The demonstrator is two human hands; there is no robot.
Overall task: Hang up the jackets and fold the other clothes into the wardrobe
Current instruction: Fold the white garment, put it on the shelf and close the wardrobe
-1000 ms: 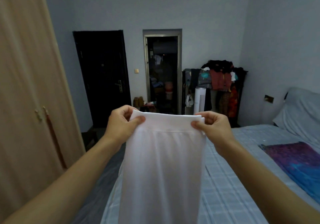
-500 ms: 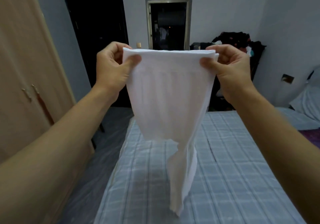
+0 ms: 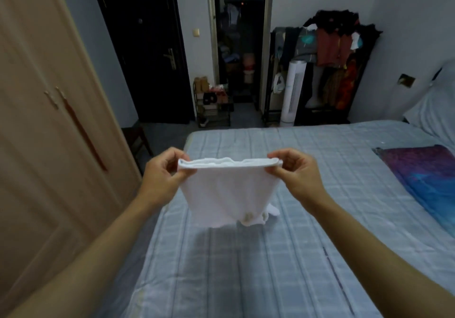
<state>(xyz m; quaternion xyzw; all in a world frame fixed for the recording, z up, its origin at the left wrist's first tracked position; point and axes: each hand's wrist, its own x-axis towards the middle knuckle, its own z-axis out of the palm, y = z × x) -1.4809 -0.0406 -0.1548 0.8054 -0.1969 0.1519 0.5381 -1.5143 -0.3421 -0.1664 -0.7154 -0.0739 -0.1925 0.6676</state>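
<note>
A white garment [image 3: 226, 192] hangs by its waistband over the bed [image 3: 270, 268], its lower end bunched on the checked sheet. My left hand [image 3: 163, 173] pinches the band's left corner, thumb in front. My right hand [image 3: 294, 173] pinches the right corner the same way. The wardrobe [image 3: 44, 120], beige with both doors closed, fills the left side.
A purple-blue cloth [image 3: 428, 182] lies on the bed at right, near a pillow [image 3: 435, 106]. Beyond the bed stand a loaded clothes rack [image 3: 337, 51], a white tower fan [image 3: 294, 93], a shoe shelf [image 3: 211, 103], a dark door and an open doorway.
My hands have come down from chest height toward the bed, still pinching the waistband. The garment's hanging legs now bunch on the sheet. The view has tilted downward.
</note>
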